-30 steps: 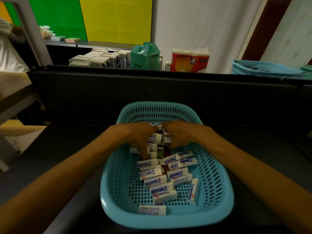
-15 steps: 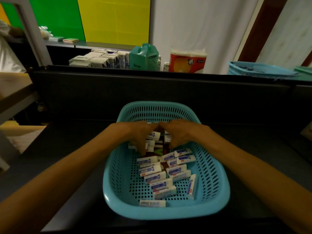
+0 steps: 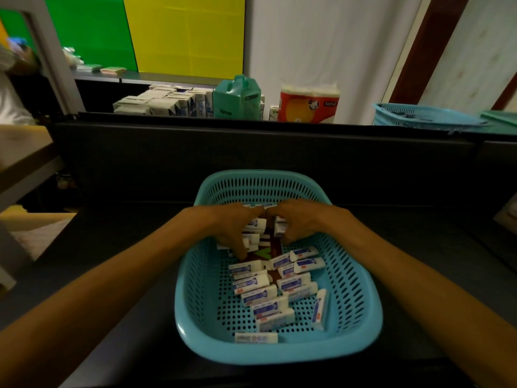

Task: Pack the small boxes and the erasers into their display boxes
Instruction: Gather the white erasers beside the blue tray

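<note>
Erasers (image 3: 268, 287): most lie loose in turquoise basket (image 3: 361, 329), unpacked; left hand (image 3: 235, 231) and right hand (image 3: 298, 222) curl round a few at far end (display box largely hidden); packing barely begun

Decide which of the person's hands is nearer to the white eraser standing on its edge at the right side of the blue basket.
Right. The right hand is up-basket from the white on-edge eraser, on its side. The left hand is farther, across the perforated blue plastic basket, over the far pile.
</note>
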The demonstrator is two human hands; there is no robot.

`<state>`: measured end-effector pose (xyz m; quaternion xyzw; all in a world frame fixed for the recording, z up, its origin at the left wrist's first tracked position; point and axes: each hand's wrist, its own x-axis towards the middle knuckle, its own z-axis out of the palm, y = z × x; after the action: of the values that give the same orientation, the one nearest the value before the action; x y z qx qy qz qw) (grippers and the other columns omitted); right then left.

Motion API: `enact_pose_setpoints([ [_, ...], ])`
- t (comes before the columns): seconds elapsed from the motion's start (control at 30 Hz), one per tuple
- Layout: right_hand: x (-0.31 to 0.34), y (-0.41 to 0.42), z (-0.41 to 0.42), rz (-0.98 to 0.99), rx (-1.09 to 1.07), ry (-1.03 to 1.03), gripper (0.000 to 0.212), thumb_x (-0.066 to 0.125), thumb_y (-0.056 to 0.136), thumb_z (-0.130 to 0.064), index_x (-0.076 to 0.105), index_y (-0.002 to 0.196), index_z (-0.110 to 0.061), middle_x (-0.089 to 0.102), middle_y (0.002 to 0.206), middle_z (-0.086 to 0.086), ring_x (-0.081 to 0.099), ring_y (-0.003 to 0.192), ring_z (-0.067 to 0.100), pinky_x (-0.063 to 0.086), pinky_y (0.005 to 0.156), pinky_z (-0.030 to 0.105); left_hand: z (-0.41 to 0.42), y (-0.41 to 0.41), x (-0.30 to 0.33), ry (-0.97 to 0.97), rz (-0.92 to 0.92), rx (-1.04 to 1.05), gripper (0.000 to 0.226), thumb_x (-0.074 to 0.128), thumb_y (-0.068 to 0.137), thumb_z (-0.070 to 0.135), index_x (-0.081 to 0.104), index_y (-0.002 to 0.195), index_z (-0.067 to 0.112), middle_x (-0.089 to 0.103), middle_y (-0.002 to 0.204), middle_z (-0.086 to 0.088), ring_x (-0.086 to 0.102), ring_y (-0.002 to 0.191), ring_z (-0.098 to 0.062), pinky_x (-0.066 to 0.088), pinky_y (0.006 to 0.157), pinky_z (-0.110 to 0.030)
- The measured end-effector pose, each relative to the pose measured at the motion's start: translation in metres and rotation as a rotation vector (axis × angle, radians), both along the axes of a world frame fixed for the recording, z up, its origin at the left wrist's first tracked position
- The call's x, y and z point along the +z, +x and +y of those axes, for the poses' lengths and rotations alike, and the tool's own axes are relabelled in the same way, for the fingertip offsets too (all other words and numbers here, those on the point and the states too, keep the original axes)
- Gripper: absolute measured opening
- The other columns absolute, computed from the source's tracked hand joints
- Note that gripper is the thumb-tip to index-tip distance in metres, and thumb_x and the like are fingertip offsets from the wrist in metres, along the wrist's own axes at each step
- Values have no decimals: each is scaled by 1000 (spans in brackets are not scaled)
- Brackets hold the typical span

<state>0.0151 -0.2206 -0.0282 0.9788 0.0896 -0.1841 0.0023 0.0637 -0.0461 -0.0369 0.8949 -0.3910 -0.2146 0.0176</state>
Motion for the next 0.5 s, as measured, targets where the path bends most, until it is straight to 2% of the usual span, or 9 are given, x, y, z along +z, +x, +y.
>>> enact_pose_setpoints([
  [0.3, -1, 0, -1, -11, -10, 45, 64, 74, 76, -31, 44, 133, -32, 55, 127, 1, 54, 110, 21, 49, 91, 38, -1, 4, 0, 67, -32, -7, 112, 85, 60, 31, 12, 143, 42, 45, 133, 3, 45, 117, -19, 42, 102, -45],
  [0.4, -1, 0, -1, -20, -17, 83, 63, 74, 75, -30, 45, 132, -33, 55, 125, -1, 54, 110, 20, 48, 93, 39, -1, 3, 1, 46, -27, -13, 109, 85, 61, 29, 14, 143, 39, 46, 128, 5, 44, 107, -14, 42, 101, -41],
  [0.5, 2, -2, -2, -58, -21, 146, 57, 75, 75, -29, 50, 126, -32, 59, 119, -4, 56, 106, 17, 49, 92, 38, 0, -1, 5, -22, -14, -5, 97, 84, 63, 26, 24, 139, 37, 48, 121, 7, 43, 101, -11, 44, 98, -37],
])
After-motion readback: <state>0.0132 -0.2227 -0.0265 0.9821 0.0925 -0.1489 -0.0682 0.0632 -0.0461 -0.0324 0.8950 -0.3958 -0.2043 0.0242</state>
